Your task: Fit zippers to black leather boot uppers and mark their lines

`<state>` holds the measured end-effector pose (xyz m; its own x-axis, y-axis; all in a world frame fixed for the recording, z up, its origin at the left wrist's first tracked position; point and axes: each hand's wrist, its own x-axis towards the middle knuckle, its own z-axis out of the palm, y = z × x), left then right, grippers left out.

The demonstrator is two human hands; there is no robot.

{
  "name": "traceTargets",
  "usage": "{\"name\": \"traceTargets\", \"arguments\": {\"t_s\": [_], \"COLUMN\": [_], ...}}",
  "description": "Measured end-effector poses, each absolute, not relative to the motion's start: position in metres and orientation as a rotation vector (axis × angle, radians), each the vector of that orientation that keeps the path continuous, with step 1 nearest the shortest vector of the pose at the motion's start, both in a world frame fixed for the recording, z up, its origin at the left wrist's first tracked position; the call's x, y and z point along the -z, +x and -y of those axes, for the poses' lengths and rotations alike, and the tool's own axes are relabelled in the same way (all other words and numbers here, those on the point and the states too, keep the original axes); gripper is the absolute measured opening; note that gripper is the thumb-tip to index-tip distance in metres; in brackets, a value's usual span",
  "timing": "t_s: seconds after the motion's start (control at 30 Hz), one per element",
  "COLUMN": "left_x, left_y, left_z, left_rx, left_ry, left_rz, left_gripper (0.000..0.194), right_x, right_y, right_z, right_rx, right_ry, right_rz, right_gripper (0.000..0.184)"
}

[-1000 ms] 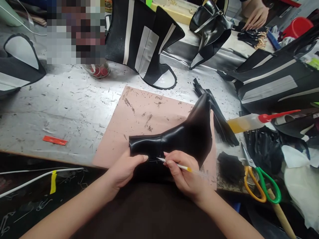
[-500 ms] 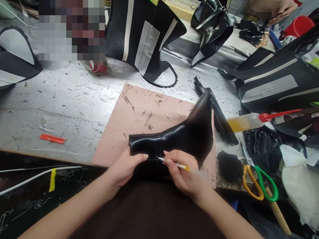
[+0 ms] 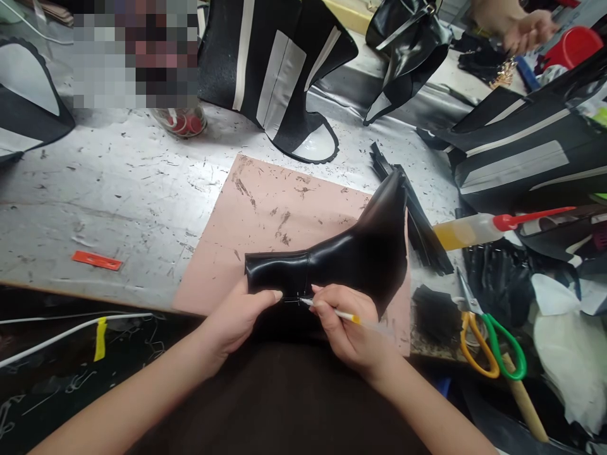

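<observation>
A glossy black boot upper (image 3: 351, 265) lies on its side over a pink board (image 3: 265, 202) at the table's front edge. My left hand (image 3: 239, 316) grips its narrow end, thumb on top and fingers hidden beneath. Between the thumb and fingers of my right hand (image 3: 348, 316) is a slim white pen with a yellow band (image 3: 351, 316). The pen's tip touches the leather close to the seam, where short pale lines show just right of my left thumb.
Scissors (image 3: 490, 341) with orange and green handles lie at right, below a bottle of yellow liquid (image 3: 467, 230). Black strips (image 3: 420, 221) lie beside the boot. More boot pieces (image 3: 279, 76) stand behind. An orange blade-like piece (image 3: 97, 260) lies left. Another person's hand (image 3: 528, 31) shows at top right.
My hands and the boot hold nearly the same place, the pen tip still at the seam. The view has shifted slightly. The other person's hand at top right has changed pose.
</observation>
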<state>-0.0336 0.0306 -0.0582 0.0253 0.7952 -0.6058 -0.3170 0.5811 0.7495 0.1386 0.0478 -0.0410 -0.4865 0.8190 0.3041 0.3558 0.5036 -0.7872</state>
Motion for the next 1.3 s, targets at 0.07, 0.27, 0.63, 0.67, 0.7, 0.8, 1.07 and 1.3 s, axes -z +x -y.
{"name": "traceTargets", "arguments": {"t_s": [0.07, 0.27, 0.63, 0.67, 0.7, 0.8, 1.07, 1.3], "left_x": [0.0581, 0.0555, 0.0614, 0.0621, 0.0626, 0.0634, 0.0636, 0.0582], "left_y": [-0.0334, -0.0327, -0.0345, -0.0348, -0.035, -0.0353, -0.035, -0.0345], "left_z": [-0.0305, -0.0308, -0.0302, -0.03, -0.0299, -0.0298, -0.0303, -0.0317], "left_rx": [-0.911, -0.907, -0.893, -0.894, -0.895, -0.897, -0.912, -0.862], "left_ry": [0.471, 0.477, 0.472, 0.481, 0.49, 0.508, 0.509, 0.504], "left_rz": [-1.271, -1.281, -1.297, -1.298, -1.301, -1.311, -1.308, -1.312], "left_gripper": [0.035, 0.036, 0.041, 0.041, 0.041, 0.041, 0.04, 0.037], "right_x": [0.0407, 0.0392, 0.0429, 0.043, 0.043, 0.0431, 0.0431, 0.0438], "right_y": [0.1381, 0.1392, 0.1447, 0.1444, 0.1441, 0.1436, 0.1437, 0.1442], "right_z": [-0.0475, -0.047, -0.0481, -0.0484, -0.0486, -0.0489, -0.0487, -0.0493], "right_rx": [-0.87, -0.906, -0.892, -0.89, -0.888, -0.892, -0.872, -0.873], "right_ry": [-0.958, -0.955, -1.076, -1.071, -1.067, -1.07, -1.066, -1.068], "right_rz": [2.067, 2.061, 1.933, 1.932, 1.93, 1.926, 1.947, 1.969], "right_gripper": [0.015, 0.015, 0.015, 0.015, 0.015, 0.015, 0.015, 0.016]}}
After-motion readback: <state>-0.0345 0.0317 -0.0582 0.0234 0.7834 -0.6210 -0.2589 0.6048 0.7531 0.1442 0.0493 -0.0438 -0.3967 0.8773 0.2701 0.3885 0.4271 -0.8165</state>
